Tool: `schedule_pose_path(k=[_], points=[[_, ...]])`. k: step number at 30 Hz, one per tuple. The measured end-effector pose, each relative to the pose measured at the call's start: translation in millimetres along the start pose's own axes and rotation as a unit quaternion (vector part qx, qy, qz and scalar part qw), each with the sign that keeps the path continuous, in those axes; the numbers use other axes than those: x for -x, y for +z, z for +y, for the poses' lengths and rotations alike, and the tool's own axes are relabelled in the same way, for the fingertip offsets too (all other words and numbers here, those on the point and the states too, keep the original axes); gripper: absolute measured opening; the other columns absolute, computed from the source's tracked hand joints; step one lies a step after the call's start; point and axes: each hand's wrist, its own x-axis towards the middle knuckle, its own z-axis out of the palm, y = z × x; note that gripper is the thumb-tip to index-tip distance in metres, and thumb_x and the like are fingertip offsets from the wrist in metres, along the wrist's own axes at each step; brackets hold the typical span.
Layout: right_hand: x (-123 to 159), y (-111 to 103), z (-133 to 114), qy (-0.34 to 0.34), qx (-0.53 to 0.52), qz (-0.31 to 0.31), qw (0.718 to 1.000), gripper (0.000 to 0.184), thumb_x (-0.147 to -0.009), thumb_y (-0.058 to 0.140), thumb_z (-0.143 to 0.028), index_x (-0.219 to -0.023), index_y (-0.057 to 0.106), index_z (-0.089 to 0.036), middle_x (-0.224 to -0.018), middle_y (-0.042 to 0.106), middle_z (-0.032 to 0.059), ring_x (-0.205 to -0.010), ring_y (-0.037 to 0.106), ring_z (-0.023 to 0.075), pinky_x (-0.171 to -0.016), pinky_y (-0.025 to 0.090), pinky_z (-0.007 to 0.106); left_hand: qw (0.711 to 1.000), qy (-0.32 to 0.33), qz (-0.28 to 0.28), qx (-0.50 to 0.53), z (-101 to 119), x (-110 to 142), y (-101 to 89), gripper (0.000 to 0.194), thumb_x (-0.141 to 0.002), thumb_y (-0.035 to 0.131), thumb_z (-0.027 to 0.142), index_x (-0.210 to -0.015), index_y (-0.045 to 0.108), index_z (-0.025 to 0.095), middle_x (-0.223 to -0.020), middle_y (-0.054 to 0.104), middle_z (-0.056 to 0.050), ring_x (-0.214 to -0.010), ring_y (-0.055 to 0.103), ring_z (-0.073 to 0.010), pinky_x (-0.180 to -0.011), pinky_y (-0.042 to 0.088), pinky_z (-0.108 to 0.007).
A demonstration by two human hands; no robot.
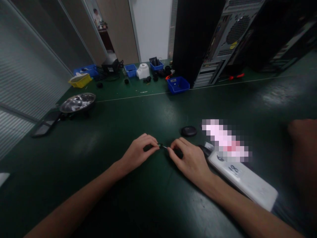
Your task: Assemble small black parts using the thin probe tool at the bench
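Observation:
My left hand point(141, 149) is closed in a pinch on a small dark piece point(160, 145) at the middle of the green tabletop point(104, 185). Facing it, my right hand point(189, 158) pinches a thin, light-coloured pin-like piece point(165, 147). The two pieces meet or nearly meet between my fingertips; they are too small to name. Just beyond my right hand lies a black, rounded object like a computer mouse point(189, 131). Beside my right forearm is a long white device point(244, 180) marked 18.
A metal bowl point(78, 103) stands left, near a dark flat device point(47, 125). Blue bins point(178, 85) and a yellow bin point(80, 81) line the back, before a computer tower point(198, 39). A red-handled tool point(236, 76) lies behind. Another person's arm point(303, 158) shows at right.

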Motion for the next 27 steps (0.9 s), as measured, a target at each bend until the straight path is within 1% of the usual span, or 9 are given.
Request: schedule_pose_path(k=[4,6,9,12,16,22,27], points=[[-1,4,2,-0.010,-0.002,-0.007,1.000,0.016,-0.101,0.056,-0.035,-0.092,0.063,-0.023,-0.093,0.065,-0.0005,-0.077,0.063,0.0155,-0.071,0.044,0.030,1.000,-0.013,0.007,0.008,-5,4,2.3,0.012,-0.098,0.060,0.024,-0.104,0.070,0.020,-0.111,0.071,-0.004,-0.105,0.061,-0.0175,-0.092,0.051,-0.034],[-1,5,3,-0.012,0.005,-0.008,1.000,0.017,-0.101,0.056,-0.036,-0.092,0.063,-0.023,-0.094,0.065,-0.0004,-0.078,0.063,0.0159,-0.071,0.043,0.030,1.000,-0.018,0.004,0.014,-6,5,2.1,0.017,-0.098,0.061,0.023,-0.113,0.070,0.021,-0.111,0.071,-0.004,-0.103,0.062,-0.0171,-0.092,0.052,-0.034],[-1,6,4,-0.019,0.005,-0.010,1.000,0.017,-0.101,0.056,-0.036,-0.093,0.063,-0.023,-0.094,0.064,-0.0002,-0.078,0.062,0.0159,-0.068,0.042,0.029,1.000,-0.007,-0.003,0.023,-7,6,1.6,0.027,-0.097,0.063,0.022,-0.123,0.068,0.023,-0.115,0.071,-0.003,-0.107,0.062,-0.0168,-0.094,0.053,-0.034],[-2,6,4,-0.032,-0.011,-0.013,0.999,0.016,-0.101,0.056,-0.035,-0.092,0.063,-0.023,-0.094,0.064,-0.0004,-0.077,0.062,0.0149,-0.068,0.042,0.029,0.999,0.008,-0.005,0.036,-8,6,0.4,0.024,-0.097,0.063,0.022,-0.120,0.071,0.024,-0.115,0.072,-0.002,-0.111,0.063,-0.0161,-0.098,0.053,-0.034],[-2,6,4,-0.042,-0.037,-0.017,0.998,0.016,-0.102,0.055,-0.034,-0.093,0.062,-0.022,-0.093,0.063,-0.0003,-0.075,0.060,0.0137,-0.067,0.042,0.028,0.999,0.011,0.001,0.053,-8,7,-0.2,0.021,-0.098,0.061,0.022,-0.115,0.073,0.023,-0.114,0.073,-0.002,-0.108,0.066,-0.0149,-0.098,0.054,-0.033],[-1,6,3,-0.051,-0.009,-0.035,0.998,0.017,-0.102,0.054,-0.035,-0.093,0.061,-0.022,-0.095,0.062,0.0006,-0.074,0.060,0.0140,-0.067,0.042,0.028,0.998,0.068,-0.002,0.004,-9,10,5.8,0.024,-0.100,0.057,0.018,-0.118,0.072,0.022,-0.116,0.072,-0.003,-0.111,0.063,-0.0158,-0.096,0.054,-0.034],[-1,7,4,-0.057,-0.036,-0.025,0.997,0.017,-0.102,0.055,-0.034,-0.091,0.061,-0.022,-0.092,0.062,0.0004,-0.073,0.059,0.0134,-0.065,0.042,0.027,0.998,0.058,0.001,0.020,-6,12,9.4,0.024,-0.099,0.058,0.020,-0.119,0.072,0.021,-0.115,0.073,-0.003,-0.109,0.064,-0.0149,-0.096,0.054,-0.032]])
